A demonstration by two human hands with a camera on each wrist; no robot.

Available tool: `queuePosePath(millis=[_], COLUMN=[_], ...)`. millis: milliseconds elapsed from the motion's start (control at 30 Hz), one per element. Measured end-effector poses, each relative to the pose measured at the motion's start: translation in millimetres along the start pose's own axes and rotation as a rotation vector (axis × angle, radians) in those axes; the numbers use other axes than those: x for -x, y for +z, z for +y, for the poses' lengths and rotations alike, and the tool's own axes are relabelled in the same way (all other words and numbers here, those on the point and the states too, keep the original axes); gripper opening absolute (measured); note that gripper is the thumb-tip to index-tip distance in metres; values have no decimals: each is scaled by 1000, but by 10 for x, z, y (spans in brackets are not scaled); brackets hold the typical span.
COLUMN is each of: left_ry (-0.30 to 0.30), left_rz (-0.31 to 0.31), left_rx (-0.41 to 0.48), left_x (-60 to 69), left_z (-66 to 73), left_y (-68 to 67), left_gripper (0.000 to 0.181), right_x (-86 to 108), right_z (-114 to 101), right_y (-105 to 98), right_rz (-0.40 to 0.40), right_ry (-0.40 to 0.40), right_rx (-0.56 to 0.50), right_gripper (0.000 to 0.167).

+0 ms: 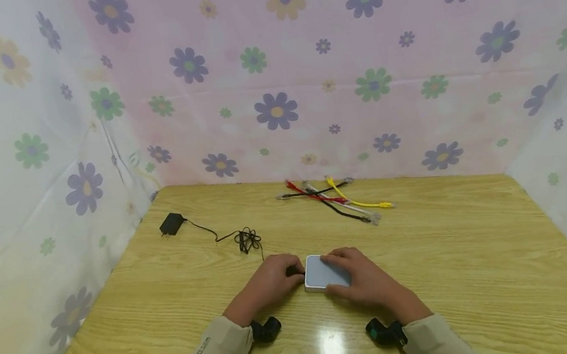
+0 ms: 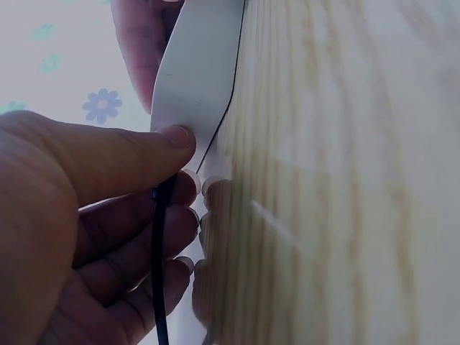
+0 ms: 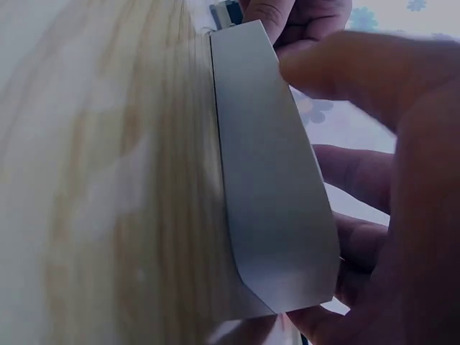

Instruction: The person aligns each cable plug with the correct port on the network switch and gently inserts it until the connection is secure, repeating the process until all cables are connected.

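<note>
A small white box-shaped device with a grey top [image 1: 321,274] lies flat on the table [image 1: 460,273] in the head view. My right hand [image 1: 364,278] grips its right part, thumb along the near edge and fingers over the top and far side. At the device's left end, my left hand [image 1: 275,275] pinches the end of a thin black power cord [image 2: 159,280] between thumb and forefinger. The cord's tip is hidden by the fingers, so how far it sits in the device cannot be told. In the right wrist view the device's plain side [image 3: 269,172] faces the camera.
Back left on the table lies a black power adapter [image 1: 171,224], its cord bundled into a coil [image 1: 247,240]. Several short network cables, including a yellow one [image 1: 361,203] and a red one [image 1: 312,193], lie crossed at the back middle. Flowered cloth [image 1: 270,66] hangs around the table.
</note>
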State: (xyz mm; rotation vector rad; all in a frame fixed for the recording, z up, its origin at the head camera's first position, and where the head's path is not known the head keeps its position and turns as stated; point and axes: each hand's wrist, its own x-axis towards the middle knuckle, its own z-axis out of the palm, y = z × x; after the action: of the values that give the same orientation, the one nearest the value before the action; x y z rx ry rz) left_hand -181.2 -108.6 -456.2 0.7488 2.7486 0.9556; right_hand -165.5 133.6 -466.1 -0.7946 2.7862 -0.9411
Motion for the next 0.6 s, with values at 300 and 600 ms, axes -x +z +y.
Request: queuePosePath(millis=[300,600], left_ry=[24,80], left_rz=[9,37], left_rx=[-78,-177], left_x=[-13,-11], left_z=[39,117], left_y=[-20,-2], left_gripper=[12,25], right_x=[7,-12], right_z=[-60,-140], right_y=[-24,-27], right_rz=[25,26], right_ry=[-13,34], right_rx=[88,77], right_gripper=[54,50])
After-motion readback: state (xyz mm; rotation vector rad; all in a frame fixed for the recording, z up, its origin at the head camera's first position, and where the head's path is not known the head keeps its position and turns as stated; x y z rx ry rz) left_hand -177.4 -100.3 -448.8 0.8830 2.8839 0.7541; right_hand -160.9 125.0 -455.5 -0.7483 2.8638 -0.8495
